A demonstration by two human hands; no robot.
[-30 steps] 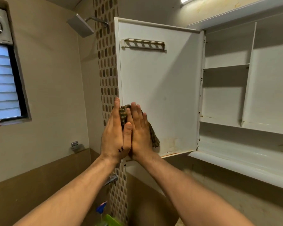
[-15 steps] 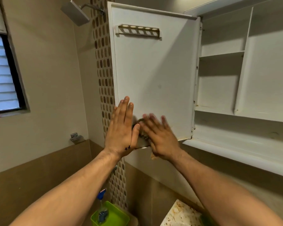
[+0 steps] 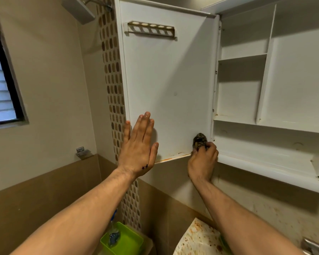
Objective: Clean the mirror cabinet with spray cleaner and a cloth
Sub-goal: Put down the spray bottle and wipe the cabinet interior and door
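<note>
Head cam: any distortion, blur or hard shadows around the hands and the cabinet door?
Head view: wide-angle distortion, the cabinet door and shelves lean and splay toward the frame borders; soft shadows under each shelf and beside the left hand on the door; right hand and cloth slightly soft; no glare on the door.

Cabinet door [image 3: 166, 85]: white, smooth, matt board; rust-brown staining along its bottom edge.
Shelves [image 3: 242, 57]: same white, smooth finish, with a slight sheen on the lower ledge.
Cloth [image 3: 199, 139]: dark mottled fabric, bunched and rough-looking.
Mosaic strip [image 3: 114, 92]: small brown and tan tiles, glossy.
Shower head [image 3: 78, 10]: grey, dull-finished metal.
Tub [image 3: 131, 236]: bright green glossy plastic.
Counter [image 3: 197, 240]: pale speckled stone look, rust-stained.
</note>
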